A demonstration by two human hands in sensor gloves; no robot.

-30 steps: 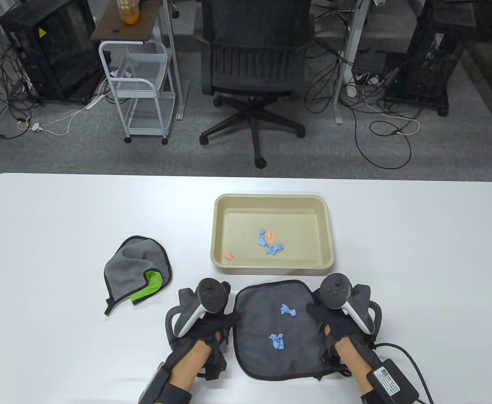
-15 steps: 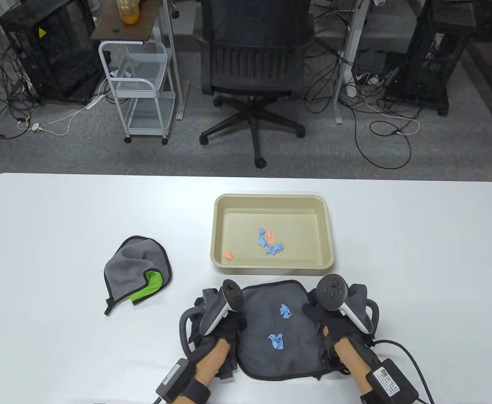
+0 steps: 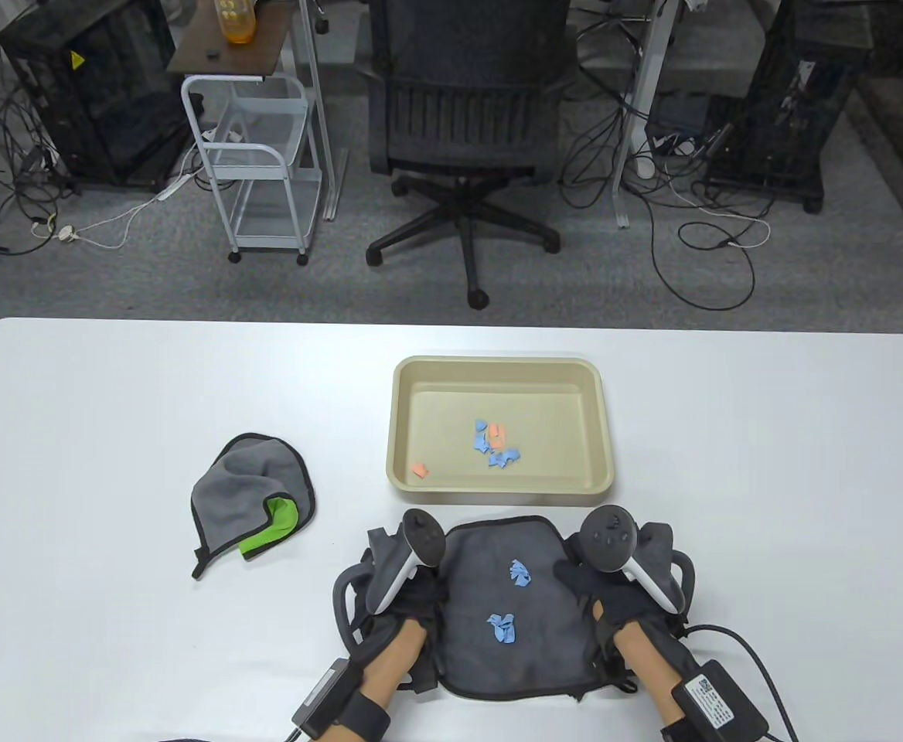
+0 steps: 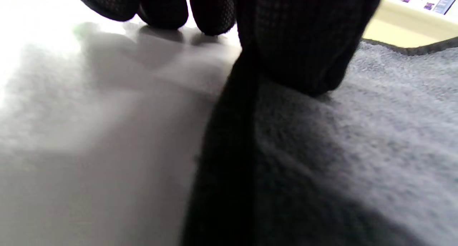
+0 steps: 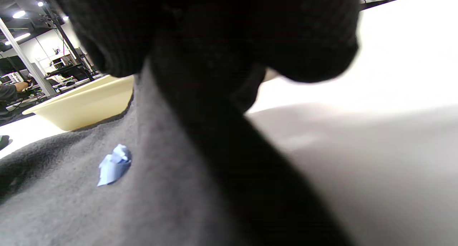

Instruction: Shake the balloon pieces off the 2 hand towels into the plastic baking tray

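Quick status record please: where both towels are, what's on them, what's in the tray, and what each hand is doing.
near towel: dark grey, flat on the table, just in front of the tray
pieces on near towel: two blue clumps
other towel: crumpled, grey with green side showing, left of tray, no pieces visible on it
tray: beige, holds blue and orange pieces
left hand: pinches the near towel's left edge
right hand: grips the near towel's right edge
step left: near towel not yet lifted over the tray
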